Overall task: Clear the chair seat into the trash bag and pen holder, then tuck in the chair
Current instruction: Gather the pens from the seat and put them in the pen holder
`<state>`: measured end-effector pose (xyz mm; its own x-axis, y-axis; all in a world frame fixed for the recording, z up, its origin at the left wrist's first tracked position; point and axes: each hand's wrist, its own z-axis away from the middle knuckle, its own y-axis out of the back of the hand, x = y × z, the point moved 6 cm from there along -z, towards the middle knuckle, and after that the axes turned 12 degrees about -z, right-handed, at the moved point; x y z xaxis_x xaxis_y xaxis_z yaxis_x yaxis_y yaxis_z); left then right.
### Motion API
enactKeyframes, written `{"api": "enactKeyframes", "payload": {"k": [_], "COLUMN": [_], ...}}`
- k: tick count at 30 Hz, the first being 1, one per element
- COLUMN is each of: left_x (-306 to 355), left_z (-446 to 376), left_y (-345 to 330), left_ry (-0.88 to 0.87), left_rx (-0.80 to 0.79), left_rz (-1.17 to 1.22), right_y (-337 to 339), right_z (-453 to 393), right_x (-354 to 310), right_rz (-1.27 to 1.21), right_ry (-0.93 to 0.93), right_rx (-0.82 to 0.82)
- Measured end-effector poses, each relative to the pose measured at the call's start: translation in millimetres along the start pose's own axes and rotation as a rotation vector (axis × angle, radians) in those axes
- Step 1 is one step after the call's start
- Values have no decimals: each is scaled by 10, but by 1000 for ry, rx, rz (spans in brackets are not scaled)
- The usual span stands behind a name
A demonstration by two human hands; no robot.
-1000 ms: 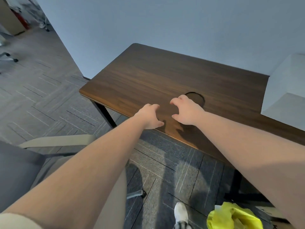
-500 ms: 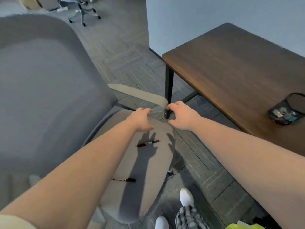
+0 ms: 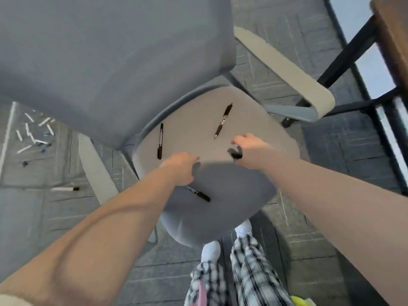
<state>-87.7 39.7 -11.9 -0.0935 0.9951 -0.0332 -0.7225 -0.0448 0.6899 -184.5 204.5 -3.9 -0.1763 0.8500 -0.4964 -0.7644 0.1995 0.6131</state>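
The grey office chair's seat (image 3: 220, 173) fills the middle of the view. Three black pens lie on it: one far right (image 3: 223, 123), one far left (image 3: 160, 141), and one near the front (image 3: 197, 193), partly under my left wrist. My left hand (image 3: 181, 166) hovers over the seat's middle with curled fingers and holds nothing. My right hand (image 3: 249, 149) hangs just right of it, fingers apart, above a small dark thing (image 3: 235, 154) that I cannot identify. A corner of the yellow trash bag (image 3: 298, 302) shows at the bottom edge. The pen holder is out of view.
The chair's backrest (image 3: 110, 51) rises at upper left, with beige armrests on the right (image 3: 287, 67) and left (image 3: 97, 168). The brown desk (image 3: 395, 29) and its black legs are at the top right. White scraps (image 3: 33, 133) and a marker (image 3: 66, 189) lie on the floor at left.
My view has swung from the desk down onto the chair seat. Both hands moved from the desk edge to just above the seat, still empty.
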Motion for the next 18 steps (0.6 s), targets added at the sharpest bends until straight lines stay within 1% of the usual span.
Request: {"api": "enactKeyframes", "payload": {"k": [3,6,8,10,14,16,18], "left_x": [79,162,194,223,255,263,251], "left_z": [-110,-175,-222,-269,-357,-405,-430], "left_y": [-371,-679,-821,-910,-958,-979,-978], "left_ry": [-47,-68,-66,-55,-38,-58,-52], "left_rx": [-29,-98,-116,-84,17,20,-3], "left_rz": [-34,-159,-231,-279,-306,-304,-248], "right_y": [-212,-378,-480,-554,-593,-613,-614], "right_z": [-224,-392,-468,-516,-574,-623,-676], "right_x": [109,290,385,458,520,511,483], "right_rz": [88,201,283,352,446,465,447], "right_ry": [35,2,-41,-73,-54,-41,-22], "right_rx": [-48,-60,-68,-68,-1,5,-8]}}
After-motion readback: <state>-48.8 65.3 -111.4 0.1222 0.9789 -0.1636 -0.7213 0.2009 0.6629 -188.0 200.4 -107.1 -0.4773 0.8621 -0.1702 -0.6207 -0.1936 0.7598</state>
